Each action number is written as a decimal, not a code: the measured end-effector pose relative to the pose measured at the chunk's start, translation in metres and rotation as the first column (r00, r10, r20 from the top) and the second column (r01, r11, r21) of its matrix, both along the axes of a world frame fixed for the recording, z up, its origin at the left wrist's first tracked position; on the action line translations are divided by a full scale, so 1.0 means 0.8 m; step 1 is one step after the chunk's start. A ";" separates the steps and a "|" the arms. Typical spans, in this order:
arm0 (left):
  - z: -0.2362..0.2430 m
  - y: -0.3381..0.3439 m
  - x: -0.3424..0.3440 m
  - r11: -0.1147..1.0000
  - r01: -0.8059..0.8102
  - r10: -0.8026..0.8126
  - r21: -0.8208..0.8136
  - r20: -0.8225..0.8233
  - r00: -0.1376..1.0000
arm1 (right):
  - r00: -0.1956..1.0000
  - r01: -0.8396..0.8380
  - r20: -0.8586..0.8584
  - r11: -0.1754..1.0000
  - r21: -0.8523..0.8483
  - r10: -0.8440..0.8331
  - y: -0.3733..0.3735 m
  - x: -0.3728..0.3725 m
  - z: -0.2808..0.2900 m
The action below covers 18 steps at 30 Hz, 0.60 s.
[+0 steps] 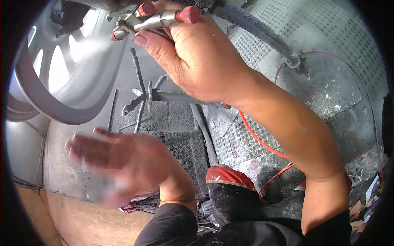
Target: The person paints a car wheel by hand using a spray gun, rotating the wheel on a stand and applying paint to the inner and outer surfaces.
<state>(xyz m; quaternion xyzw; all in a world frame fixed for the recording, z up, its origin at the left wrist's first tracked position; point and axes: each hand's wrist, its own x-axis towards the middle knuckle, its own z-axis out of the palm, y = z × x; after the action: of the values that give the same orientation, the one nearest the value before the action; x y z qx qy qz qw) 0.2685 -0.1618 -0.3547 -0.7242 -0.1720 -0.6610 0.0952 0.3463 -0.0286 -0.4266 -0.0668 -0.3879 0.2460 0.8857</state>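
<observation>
My right hand (pixel 205 57) is closed around a metal spray gun (pixel 158 21) with red knobs, held high near the top edge. Beside the gun's front end curves a glossy silver-grey panel (pixel 92 90) with openings in it. My left hand (pixel 127 160) is lower, to the left, palm showing and smeared by motion. Its fingers are stretched out. A blurred grey patch lies by its thumb; I cannot make out what it is.
A paint-crusted stand (pixel 141 96) with thin legs is on the floor below the panel. An orange hose (pixel 262 141) runs past my shoe (pixel 230 175). Perforated floor plates (pixel 328 24) spread at upper right. Scraps (pixel 361 211) lie at lower right.
</observation>
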 end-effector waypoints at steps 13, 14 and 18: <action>-0.018 0.012 0.025 0.995 -0.073 0.078 -0.072 0.072 0.994 | 0.999 0.015 0.051 1.000 0.023 -0.016 0.006 0.005 -0.003; -0.015 0.007 0.017 0.991 -0.132 0.132 -0.009 -0.004 0.991 | 0.999 0.037 -0.021 0.999 -0.002 -0.037 0.006 0.003 0.002; 0.003 0.029 -0.086 0.990 -0.132 0.133 -0.045 0.019 0.991 | 0.999 -0.002 -0.041 1.000 -0.027 0.001 -0.003 -0.004 0.002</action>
<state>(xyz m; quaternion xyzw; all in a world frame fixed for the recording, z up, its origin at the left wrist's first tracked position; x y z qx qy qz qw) 0.1999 -0.1384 -0.3524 -0.7058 -0.2351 -0.6572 0.1212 0.3435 -0.0310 -0.4253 -0.0735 -0.3662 0.2534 0.8923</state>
